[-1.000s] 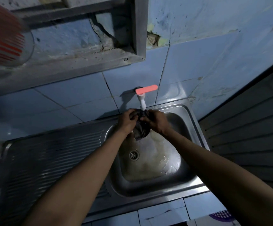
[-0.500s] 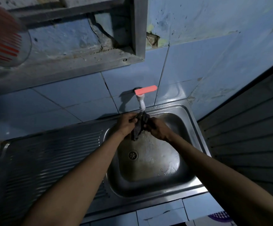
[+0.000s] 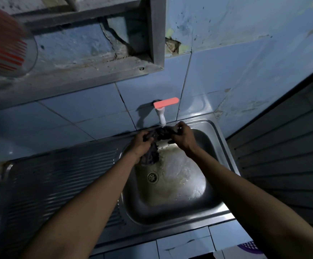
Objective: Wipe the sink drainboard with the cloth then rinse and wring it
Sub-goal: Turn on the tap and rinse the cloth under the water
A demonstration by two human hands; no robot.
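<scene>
Gripping a dark, crumpled cloth [image 3: 154, 144] under the white plastic tap [image 3: 160, 116] with its flat orange lever, the left hand [image 3: 140, 144] and right hand [image 3: 182, 138] clutch opposite ends above the wet steel basin [image 3: 170, 184]; ribbed drainboard [image 3: 58, 184] lies left. No writing is legible.

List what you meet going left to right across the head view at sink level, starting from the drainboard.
Ribbed drainboard → left hand → dark cloth held under the tap → right hand → right rim of the sink basin → slatted panel.
</scene>
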